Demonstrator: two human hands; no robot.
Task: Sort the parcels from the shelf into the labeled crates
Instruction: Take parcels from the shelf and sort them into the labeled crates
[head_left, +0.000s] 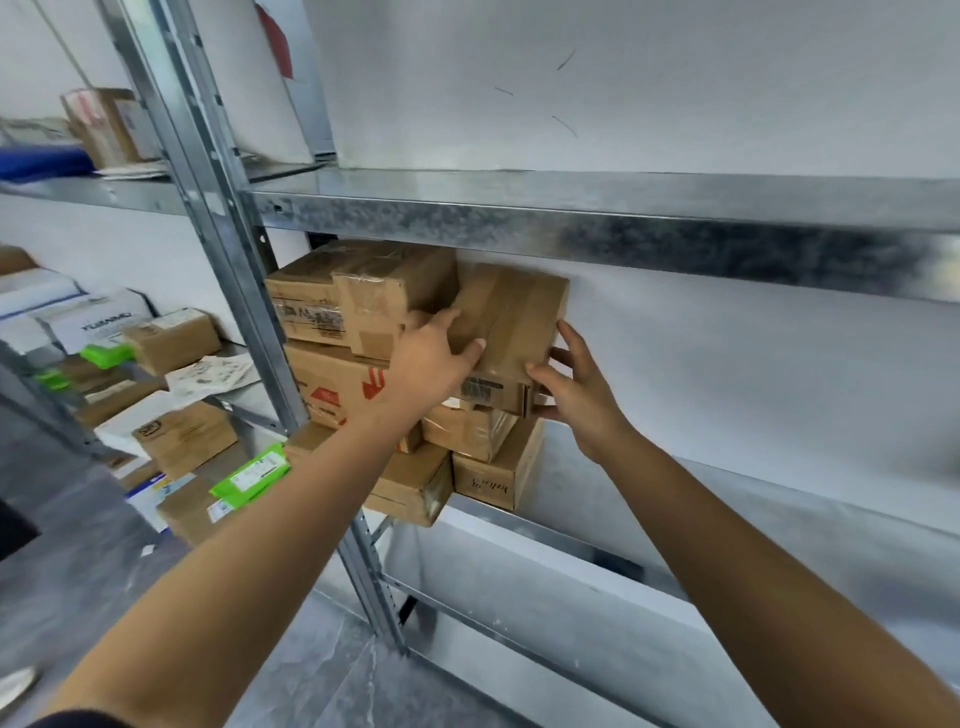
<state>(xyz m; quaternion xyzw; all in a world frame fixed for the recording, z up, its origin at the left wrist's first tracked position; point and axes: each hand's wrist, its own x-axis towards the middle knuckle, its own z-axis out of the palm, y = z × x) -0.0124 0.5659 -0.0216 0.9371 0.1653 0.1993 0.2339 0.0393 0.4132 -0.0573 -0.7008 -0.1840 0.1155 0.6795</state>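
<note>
This is the picking step: one parcel (511, 317) is being taken off the shelf (545, 529), and no crate is in sight.

The parcel is a long plain brown cardboard box sealed with clear tape. It has a barcode label (480, 388) on the end facing the person. It sits tilted on top of a stack of other boxes (358, 384) in the left corner of the shelf, close under the metal beam of the shelf above.

The left hand (434, 358) is curled over the parcel's near left edge, with the thumb lying across its top face. The right hand (579, 397) grips the right end, thumb at the front and fingers spread up the side. The picture is blurred, so I cannot tell whether the parcel has left the stack or rests on it.

The next move probably calls for drawing the parcel straight out and slightly down, clear of the beam, without dragging the boxes beneath. The label must then be read to choose a crate.
</note>
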